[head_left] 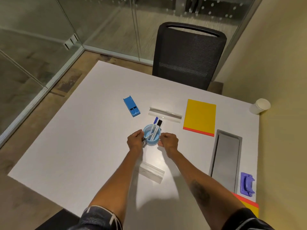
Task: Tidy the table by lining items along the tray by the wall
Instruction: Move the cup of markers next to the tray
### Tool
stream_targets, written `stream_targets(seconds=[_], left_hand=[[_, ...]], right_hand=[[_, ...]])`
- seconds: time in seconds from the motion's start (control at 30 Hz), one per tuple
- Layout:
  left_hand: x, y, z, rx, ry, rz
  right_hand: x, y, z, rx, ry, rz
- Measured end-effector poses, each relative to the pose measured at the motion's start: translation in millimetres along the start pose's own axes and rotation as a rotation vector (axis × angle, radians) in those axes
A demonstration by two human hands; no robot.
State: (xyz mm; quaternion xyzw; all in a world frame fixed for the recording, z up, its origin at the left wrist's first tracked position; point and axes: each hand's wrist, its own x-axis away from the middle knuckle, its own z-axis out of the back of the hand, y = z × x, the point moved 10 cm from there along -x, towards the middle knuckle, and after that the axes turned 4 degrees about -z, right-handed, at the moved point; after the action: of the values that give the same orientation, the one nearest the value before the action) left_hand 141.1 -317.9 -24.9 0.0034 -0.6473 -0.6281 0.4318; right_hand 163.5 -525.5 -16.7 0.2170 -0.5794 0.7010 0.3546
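A small blue cup (152, 136) with two markers (155, 126) leaning in it stands mid-table. My left hand (135, 140) is curled against its left side, pinching a dark pen that pokes into the cup. My right hand (168, 140) is closed against the cup's right side; whether it grips the cup I cannot tell. The grey recessed tray (226, 161) lies along the wall at the right. A blue stapler-like box (131, 106), a clear plastic strip (165, 115), a second clear strip (152, 172), a yellow notepad (200, 117) and a purple hole punch (247, 184) lie around.
A white paper cup (260, 106) stands at the far right corner by the wall. A black mesh chair (188, 54) is pushed against the table's far edge. Another yellow pad (250, 205) pokes out near my right arm. Glass walls stand to the left and behind.
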Motion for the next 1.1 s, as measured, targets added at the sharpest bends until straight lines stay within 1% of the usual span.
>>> stream_targets(seconds=[0.1,0.37,0.5,0.7,0.87,1.1], left_hand=[[-0.9,-1.1,-7.1,-0.028,-0.055,-0.018],[6.9,6.0,-7.7,-0.098,-0.041,-0.034],[17.6,12.5,-22.7,-0.131,-0.079,-0.046],[50.7,25.0,-61.7,-0.188,-0.149,-0.101],[86.1,23.9,-113.8,-0.255,-0.270,-0.141],[137.4,7.2,-186.6,-0.331,-0.425,-0.168]], right_hand=[[-3.7,2.0,-6.1,0.011,0.022,-0.018],[-4.9,7.8,-3.0,-0.097,0.032,-0.033],[-6.9,4.7,15.2,-0.107,0.046,-0.015],[-7.9,4.0,67.2,-0.185,0.106,0.000],[-10.6,8.0,129.0,-0.230,0.191,0.018],[-8.1,12.5,215.8,-0.213,0.273,0.109]])
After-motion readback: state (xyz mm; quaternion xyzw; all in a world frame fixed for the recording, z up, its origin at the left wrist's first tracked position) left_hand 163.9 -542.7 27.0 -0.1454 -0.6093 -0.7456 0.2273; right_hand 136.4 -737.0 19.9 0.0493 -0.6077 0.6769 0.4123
